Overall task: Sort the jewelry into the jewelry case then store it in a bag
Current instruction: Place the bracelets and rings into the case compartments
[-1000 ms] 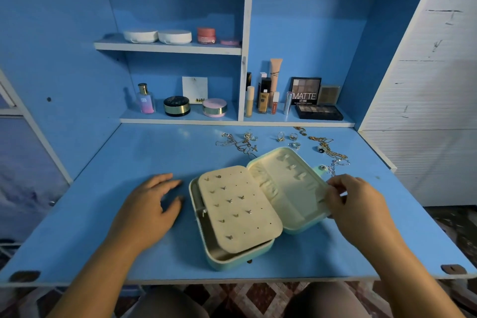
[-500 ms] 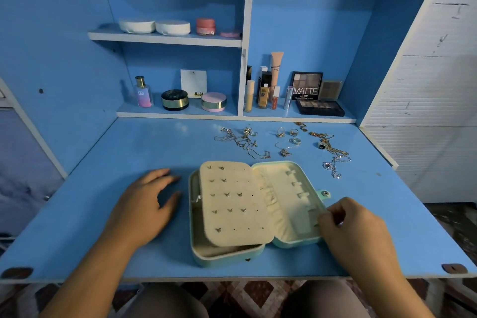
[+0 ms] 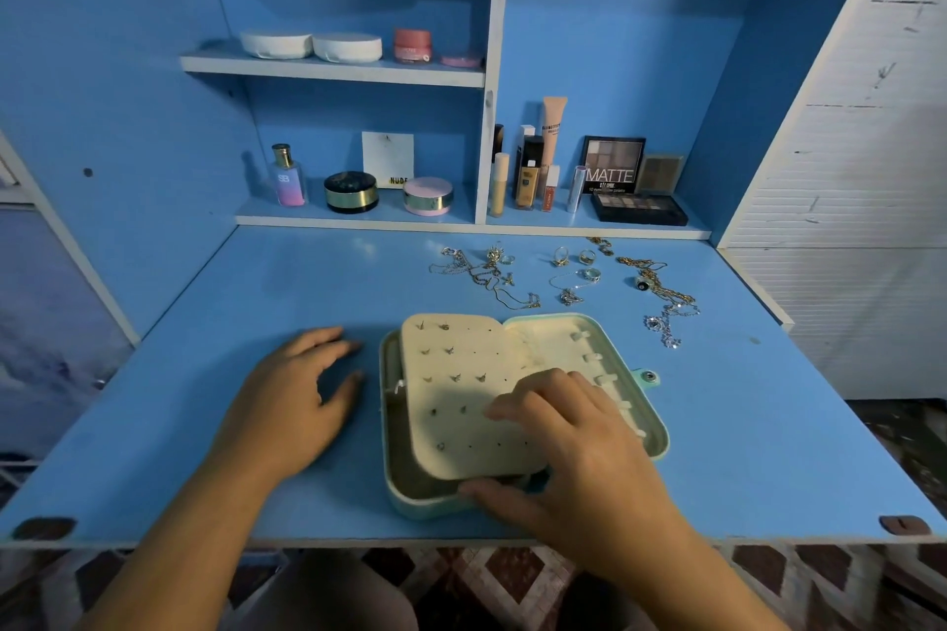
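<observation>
Jewelry case [image 3: 559, 349]: opened, lower centre.
Right hand [image 3: 574, 446]: earring panel [image 3: 461, 400] pinched.
Left hand [image 3: 292, 400]: spread flat on tabletop [image 3: 205, 374].

One jewelry case [image 3: 461, 374], two hands [image 3: 287, 395] [image 3: 579, 451]

A home dressing corner: a blue-painted vanity unit, with a flat table [image 3: 230, 348] and built-in shelves, serves as a make-up station. On the upper shelf [image 3: 333, 71] sit two white compacts [image 3: 276, 44] and a pink jar [image 3: 412, 44]. The lower shelf [image 3: 358, 219] holds a perfume bottle [image 3: 289, 177], round powder pots [image 3: 351, 192], a foundation bottle [image 3: 528, 179], a tube [image 3: 553, 128] and an eyeshadow palette [image 3: 612, 164] marked "MATTE". Necklaces [image 3: 484, 274] and rings [image 3: 574, 257] lie loose along the table's far edge, behind an open jewelry case [image 3: 461, 374] near the front edge. A white slatted panel [image 3: 861, 169] stands to the right, and patterned floor tiles [image 3: 512, 579] show below the table's front edge.
</observation>
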Available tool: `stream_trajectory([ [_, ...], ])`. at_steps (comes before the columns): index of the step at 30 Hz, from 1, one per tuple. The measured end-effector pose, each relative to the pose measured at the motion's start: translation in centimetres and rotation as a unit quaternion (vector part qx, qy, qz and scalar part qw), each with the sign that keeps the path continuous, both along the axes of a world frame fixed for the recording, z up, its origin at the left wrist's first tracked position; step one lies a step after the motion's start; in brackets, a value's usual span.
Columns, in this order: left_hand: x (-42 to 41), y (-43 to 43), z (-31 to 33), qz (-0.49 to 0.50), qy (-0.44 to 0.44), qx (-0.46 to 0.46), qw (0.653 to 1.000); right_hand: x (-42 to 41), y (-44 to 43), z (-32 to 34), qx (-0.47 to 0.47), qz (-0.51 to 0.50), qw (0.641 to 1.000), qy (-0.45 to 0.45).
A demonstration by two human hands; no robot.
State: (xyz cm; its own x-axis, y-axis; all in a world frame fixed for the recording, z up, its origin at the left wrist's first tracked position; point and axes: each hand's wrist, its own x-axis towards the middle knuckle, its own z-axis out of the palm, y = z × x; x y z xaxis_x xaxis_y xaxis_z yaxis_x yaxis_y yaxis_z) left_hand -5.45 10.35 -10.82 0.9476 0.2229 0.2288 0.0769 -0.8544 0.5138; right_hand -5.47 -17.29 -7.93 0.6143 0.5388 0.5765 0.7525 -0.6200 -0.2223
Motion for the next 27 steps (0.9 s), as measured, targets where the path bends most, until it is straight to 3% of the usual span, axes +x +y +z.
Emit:
stream_trajectory([
  [5, 0.0, -0.1, 0.1, 0.003, -0.012, 0.017, 1.000, 0.3, -0.4, 0.4, 0.066, 0.027, 0.996, -0.044],
  [10, -0.2, -0.3, 0.1, 0.001, -0.018, 0.002, 1.000, 0.2, -2.3, 1.1, 0.172, -0.029, 0.985, -0.004],
  [15, 0.0, -0.2, -0.1, 0.010, -0.009, -0.015, 1.000, 0.3, -4.6, 0.1, 0.281, -0.130, 0.946, 0.099],
  [19, 0.0, -0.1, -0.2, 0.013, -0.007, -0.019, 1.000, 0.4, -5.8, -1.3, 0.260, -0.194, 0.936, 0.133],
  [27, -0.1, -0.1, -0.1, 0.014, 0.000, -0.022, 1.000, 0.2, -6.0, -2.8, 0.180, -0.247, 0.947, 0.099],
])
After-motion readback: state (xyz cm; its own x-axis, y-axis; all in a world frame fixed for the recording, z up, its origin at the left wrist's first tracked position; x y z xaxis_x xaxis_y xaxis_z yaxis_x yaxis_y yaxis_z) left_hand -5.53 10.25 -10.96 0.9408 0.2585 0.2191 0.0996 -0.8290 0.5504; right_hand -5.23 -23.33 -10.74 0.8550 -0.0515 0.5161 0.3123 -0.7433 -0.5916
